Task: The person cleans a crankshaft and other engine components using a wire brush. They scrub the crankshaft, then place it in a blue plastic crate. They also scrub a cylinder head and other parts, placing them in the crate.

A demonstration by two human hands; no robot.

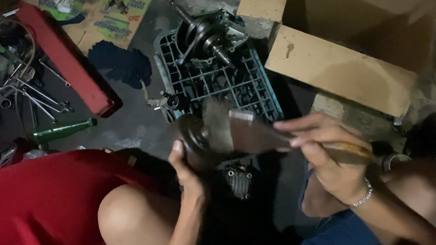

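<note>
Head view, looking down between the person's bent knees. The left hand rises from the lower centre with the wrist bent back, its fingers and thumb curled around a dark round metal part held above the floor. The right hand, wearing a bracelet at the wrist, comes in from the right with the fingers closed around the wooden handle of a hammer; the hammer's head is blurred and lies just beside or against the round part, and contact cannot be told for certain. The two hands are apart, each clamped on its own object.

Behind the hands, a blue-green plastic crate lies on the concrete floor and carries an engine crankshaft assembly at its far end. To the right of the crate stands an open cardboard box. To the left, a red toolbox lid lies beside a heap of spanners, with a green bottle on its side nearer the knees. A red cloth covers the lower left. A small metal engine piece sits on the floor below the hands, partly hidden by the left forearm.
</note>
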